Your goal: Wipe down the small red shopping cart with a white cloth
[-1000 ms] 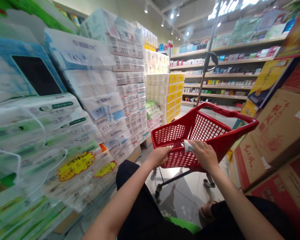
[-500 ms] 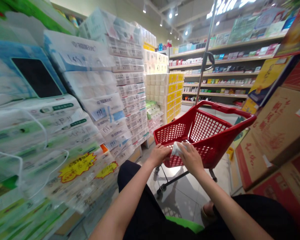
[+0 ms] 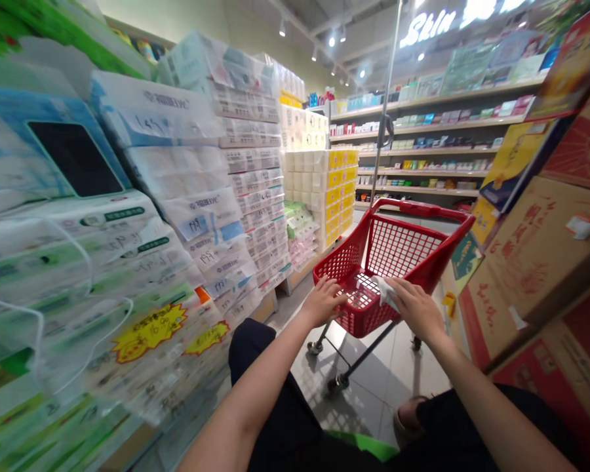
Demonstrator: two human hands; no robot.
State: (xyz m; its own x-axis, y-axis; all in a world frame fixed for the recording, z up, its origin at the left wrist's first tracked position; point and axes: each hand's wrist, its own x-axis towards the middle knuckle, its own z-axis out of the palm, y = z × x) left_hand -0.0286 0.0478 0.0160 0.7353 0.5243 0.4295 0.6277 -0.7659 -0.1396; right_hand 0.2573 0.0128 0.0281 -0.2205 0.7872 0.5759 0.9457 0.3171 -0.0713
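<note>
The head view looks down an aisle at a red cart standing on the tiled floor just ahead of the person, its mesh basket tilted a little and its near rim under both hands. The left hand lies on the near left corner of the rim, fingers slightly spread and pointing forward over the edge; whether they curl under the rim cannot be told. The right hand sits on the near right part of the rim with its fingers close together, holding a white cloth against the plastic; the cloth pokes out on the thumb side, crumpled, and lies partly over the basket's inner wall. Both forearms reach in from the bottom edge, above dark clothing, and a foot shows on the floor between them and the cart's wheels. A thin metal pole rises from the far side of the cart. To the left, tissue packs are piled high in wrapped stacks, close beside the left arm, with yellow starburst stickers on the lower ones. Further along stand yellow packs in a block. Across the far end run shelves filled with small goods. On the right, brown and red cartons are stacked near the cart's right side
</note>
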